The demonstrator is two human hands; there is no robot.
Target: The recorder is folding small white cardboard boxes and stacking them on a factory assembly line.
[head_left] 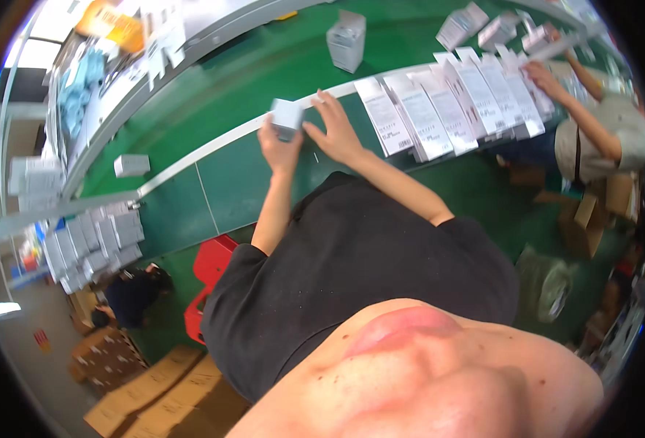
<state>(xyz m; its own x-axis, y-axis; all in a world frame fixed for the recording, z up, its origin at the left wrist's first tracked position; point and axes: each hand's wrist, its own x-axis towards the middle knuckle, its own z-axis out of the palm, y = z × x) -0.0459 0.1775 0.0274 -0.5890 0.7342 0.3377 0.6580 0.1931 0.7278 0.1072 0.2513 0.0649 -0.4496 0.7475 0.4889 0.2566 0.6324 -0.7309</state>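
Note:
A small white carton (287, 114) stands in the grip of my left hand (280, 150), just over the near edge of the green conveyor belt. The fingers of that hand wrap round its lower part, and one end of the carton faces up. To the right of it, my right hand (334, 130) is open with its fingers spread. Its thumb points toward the carton, close beside it; whether they touch I cannot tell. Nothing lies in the right palm that I can see.
Several open-flapped white cartons (439, 109) stand in a row at right. Another carton (346, 42) stands on the green belt (213, 95); a closed one (131, 166) lies farther left. Stacked cartons (96, 241) fill the left end. A co-worker's hand (545, 79) reaches in at right. A red stool (211, 270) is below.

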